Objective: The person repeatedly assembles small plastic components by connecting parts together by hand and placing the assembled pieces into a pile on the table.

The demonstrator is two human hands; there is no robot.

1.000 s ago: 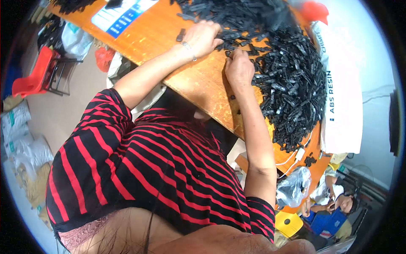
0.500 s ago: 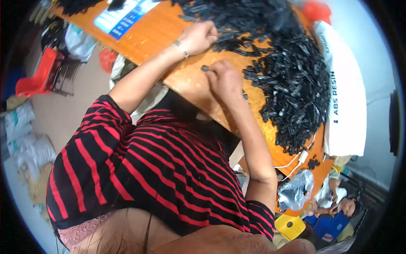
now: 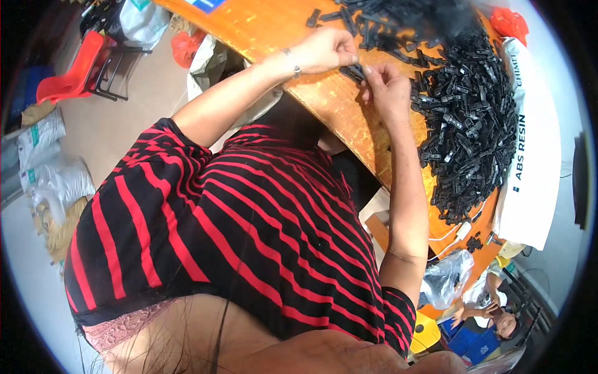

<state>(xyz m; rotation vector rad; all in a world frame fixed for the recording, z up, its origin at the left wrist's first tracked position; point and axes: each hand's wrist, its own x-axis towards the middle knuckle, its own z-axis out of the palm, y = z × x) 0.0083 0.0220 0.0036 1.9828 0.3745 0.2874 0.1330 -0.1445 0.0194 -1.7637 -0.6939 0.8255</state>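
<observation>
A small black plastic part [image 3: 353, 73] lies between my two hands, just above the near edge of the orange wooden table [image 3: 321, 103]. My left hand [image 3: 324, 51], with a metal watch band at its wrist, pinches at the upper end of this part. Thumb and fingers of my right hand [image 3: 389, 92] close on its other end. My fingers partly cover the part, so its full shape is hidden. Just beyond both hands lie more loose black plastic parts [image 3: 386, 40], and a big heap of them [image 3: 467, 131] rises right of my right hand.
A white printed sack [image 3: 529, 156] lines the table's right side, with a red plastic bag [image 3: 509, 23] at its far end. A white cable connector [image 3: 463, 230] and a clear plastic bag [image 3: 450, 277] lie nearer. At left stands a red chair [image 3: 75, 71]. Another person [image 3: 492, 299] sits at lower right.
My hands have come together, and the black part is now held between them. The whole view has shifted, so the table sits further right and up.
</observation>
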